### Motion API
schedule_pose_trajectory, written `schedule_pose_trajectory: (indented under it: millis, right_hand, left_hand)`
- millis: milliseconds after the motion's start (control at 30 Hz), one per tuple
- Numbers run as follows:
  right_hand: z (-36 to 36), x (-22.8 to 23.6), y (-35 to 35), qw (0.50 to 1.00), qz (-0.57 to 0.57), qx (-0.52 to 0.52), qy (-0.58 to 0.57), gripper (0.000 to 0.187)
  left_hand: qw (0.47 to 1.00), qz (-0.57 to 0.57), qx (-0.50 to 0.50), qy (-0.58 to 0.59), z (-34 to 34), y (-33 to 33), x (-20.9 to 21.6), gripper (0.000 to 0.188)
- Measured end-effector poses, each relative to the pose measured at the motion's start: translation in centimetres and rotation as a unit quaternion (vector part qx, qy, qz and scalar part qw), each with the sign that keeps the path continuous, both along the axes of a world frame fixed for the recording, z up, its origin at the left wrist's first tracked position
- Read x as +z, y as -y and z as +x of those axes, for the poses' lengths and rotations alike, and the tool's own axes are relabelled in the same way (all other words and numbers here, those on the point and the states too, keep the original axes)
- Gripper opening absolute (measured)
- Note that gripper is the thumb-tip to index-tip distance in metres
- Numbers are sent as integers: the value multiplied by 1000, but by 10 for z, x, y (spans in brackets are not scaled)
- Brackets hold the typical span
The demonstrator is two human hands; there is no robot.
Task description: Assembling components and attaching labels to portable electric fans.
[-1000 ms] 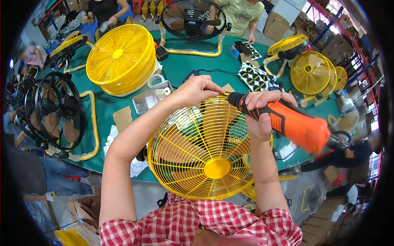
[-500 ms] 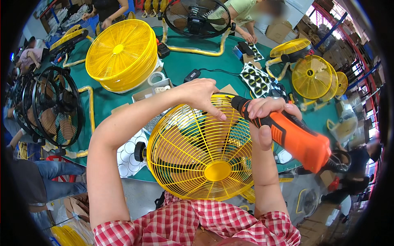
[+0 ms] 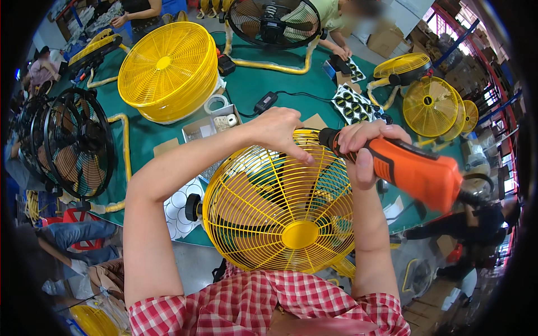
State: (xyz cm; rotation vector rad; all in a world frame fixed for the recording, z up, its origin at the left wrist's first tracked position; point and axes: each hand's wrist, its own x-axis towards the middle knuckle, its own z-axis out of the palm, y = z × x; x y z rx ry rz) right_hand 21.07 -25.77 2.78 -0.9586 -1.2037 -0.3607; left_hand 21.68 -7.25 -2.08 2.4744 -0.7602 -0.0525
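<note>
A yellow fan [image 3: 300, 235] with a round wire guard and a solid centre disc tilts up in front of me, its brown blades showing through the wires. My left hand [image 3: 277, 132] is closed on the guard's far rim, thumb over the wires and fingers hidden behind the edge. Wrapped round an orange and black power screwdriver [image 3: 417, 169] is my right hand [image 3: 365, 147]. The tool's dark nose meets the far right part of the rim, close to my left thumb. Its tip and any screw there are hidden. A black knob [image 3: 193, 207] sticks out at the fan's left side.
Beyond the fan, the green table [image 3: 302, 75] holds a parts box [image 3: 200, 130], a tape roll [image 3: 216, 103] and a sticker sheet [image 3: 352, 103]. Stacked yellow guards [image 3: 168, 64] stand back left, black fans [image 3: 84, 143] at left. A cable [image 3: 302, 94] crosses the table. Other people work at the far side.
The screwdriver's rear end has swung up and to the right, so the tool lies flatter. Its nose stays at the rim. My left hand keeps its hold, and the view has shifted slightly.
</note>
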Motion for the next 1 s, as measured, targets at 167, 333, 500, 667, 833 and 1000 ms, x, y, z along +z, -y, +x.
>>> schedule_pose_trajectory:
  millis: [167, 333, 500, 667, 833, 1000]
  right_hand:
    - [-8, 0, -6, 964, -189, -134, 134, 46]
    - [8, 4, -5, 977, 95, -39, -187, 41]
    - [26, -14, 29, 887, 290, 13, -360, 36]
    - [46, -42, 36, 804, 337, 34, -489, 22]
    - [57, -48, 35, 791, 325, -12, -518, 17]
    - [70, -56, 35, 789, 320, -18, -525, 19]
  left_hand:
    - [1000, -9, 11, 14, 3, -1, -2, 75]
    - [979, -129, 82, -137, 3, -15, -18, 65]
    - [577, -725, 242, -288, -30, -77, -58, 31]
    - [485, -798, 274, -230, -81, -97, -89, 25]
    - [485, -764, 316, -285, -108, -95, -102, 19]
    - [479, -797, 254, -266, -109, -88, -109, 17]
